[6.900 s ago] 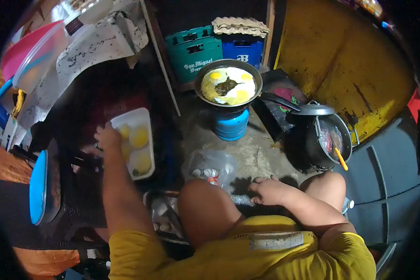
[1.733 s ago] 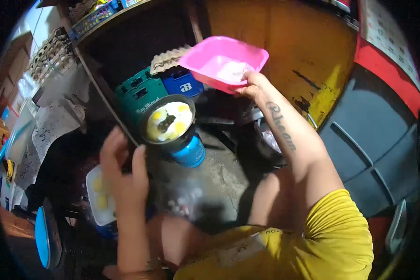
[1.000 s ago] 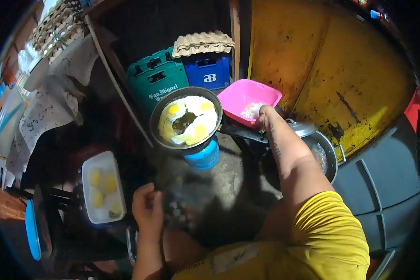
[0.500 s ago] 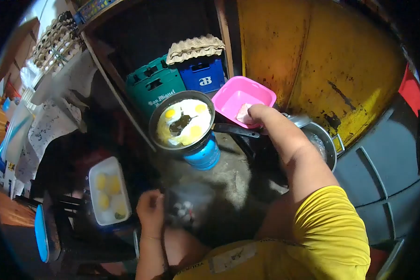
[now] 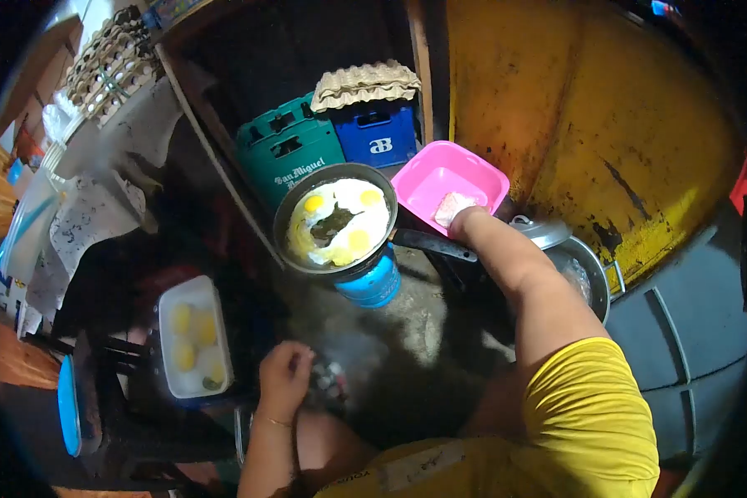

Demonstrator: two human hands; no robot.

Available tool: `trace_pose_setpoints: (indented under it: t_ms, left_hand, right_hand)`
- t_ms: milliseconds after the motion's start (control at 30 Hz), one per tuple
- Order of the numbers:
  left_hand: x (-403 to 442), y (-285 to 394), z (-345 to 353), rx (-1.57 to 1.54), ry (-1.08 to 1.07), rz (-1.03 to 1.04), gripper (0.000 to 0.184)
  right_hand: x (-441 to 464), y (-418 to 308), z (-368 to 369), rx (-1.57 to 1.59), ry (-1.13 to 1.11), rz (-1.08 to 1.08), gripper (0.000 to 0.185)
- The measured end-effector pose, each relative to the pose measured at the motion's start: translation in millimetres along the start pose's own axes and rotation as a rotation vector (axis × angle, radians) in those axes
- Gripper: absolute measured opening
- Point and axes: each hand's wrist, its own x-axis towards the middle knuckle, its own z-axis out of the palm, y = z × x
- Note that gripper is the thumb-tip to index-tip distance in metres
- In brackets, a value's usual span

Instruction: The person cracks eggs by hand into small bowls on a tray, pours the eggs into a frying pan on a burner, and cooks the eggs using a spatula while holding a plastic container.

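Note:
My right hand (image 5: 468, 222) reaches over the near rim of a pink plastic basin (image 5: 427, 178). Its fingers are closed on a crumpled whitish cloth or paper (image 5: 454, 206) inside the basin; I cannot tell which. Left of the basin sits a dark frying pan (image 5: 280, 212) with several eggs (image 5: 358, 241) frying in it, yolks whole. The pan's black handle (image 5: 436, 243) points toward my right forearm. Low in front of my lap hangs my left hand (image 5: 285, 378), fingers curled in, with nothing visible in them. A plastic tub (image 5: 164, 332) of yellow round things stands to its left.
A blue gas canister (image 5: 372, 285) is under the pan. Behind stand a green crate (image 5: 286, 153) and a blue crate (image 5: 378, 141) topped with egg trays (image 5: 365, 83). At right is a metal pot (image 5: 599, 303) with its lid (image 5: 541, 232). Stacked eggs (image 5: 112, 70) are far left.
The view has shifted slightly, so most things appear a little further right. My right hand has drawn slightly back toward the basin's near rim, still on the whitish thing. My left hand has shifted little.

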Motion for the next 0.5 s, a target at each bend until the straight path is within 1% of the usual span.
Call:
trace_pose_setpoints:
  t_ms: [33,100,133,167,200,233,300,333,367,433,500]
  left_hand:
    - [0.4,-2.8,1.7,-0.002,0.008,-0.008,0.007]
    - [1.8,-10.4,4.1,-0.047,0.016,-0.031,0.008]
    - [2.1,-11.3,3.8,-0.043,0.029,-0.039,0.008]
    - [2.6,-11.3,4.2,-0.043,-0.004,-0.062,0.009]
    - [2.9,-11.2,4.1,-0.043,-0.038,-0.085,0.009]
    - [2.8,-11.0,3.2,-0.039,-0.032,-0.093,0.009]
    - [3.9,-10.3,1.3,-0.038,-0.111,-0.122,0.010]
    - [4.6,-12.1,0.8,-0.040,-0.101,-0.126,0.010]
    - [4.6,-15.6,0.6,-0.039,-0.124,-0.097,0.011]
    - [3.5,-17.2,-1.7,-0.027,-0.126,-0.089,0.013]
    - [4.7,-8.3,-5.1,-0.031,-0.216,-0.192,0.017]
  right_hand:
    - [1.7,-0.8,1.3,-0.005,-0.003,0.009,0.053]
    - [9.6,-4.1,-20.1,-0.059,-0.091,-0.033,0.049]
    - [12.2,-6.9,-29.3,-0.107,-0.181,-0.062,0.046]
    - [14.7,-6.2,-29.1,0.066,-0.134,0.022,0.044]
    - [5.3,-13.6,-42.5,0.063,-0.134,0.009,0.044]
    - [-18.0,-22.2,-68.3,0.149,-0.156,0.071,0.044]
    - [-21.8,-22.7,-76.5,0.165,-0.167,0.095,0.041]
    - [-23.9,-23.0,-80.5,0.173,-0.173,0.107,0.040]
    - [-50.0,-33.5,-108.9,0.114,-0.218,0.089,0.039]
    - [-42.7,-24.7,-92.5,0.034,-0.222,0.032,0.036]
    - [-30.0,-14.7,-73.0,-0.047,-0.224,-0.050,0.034]
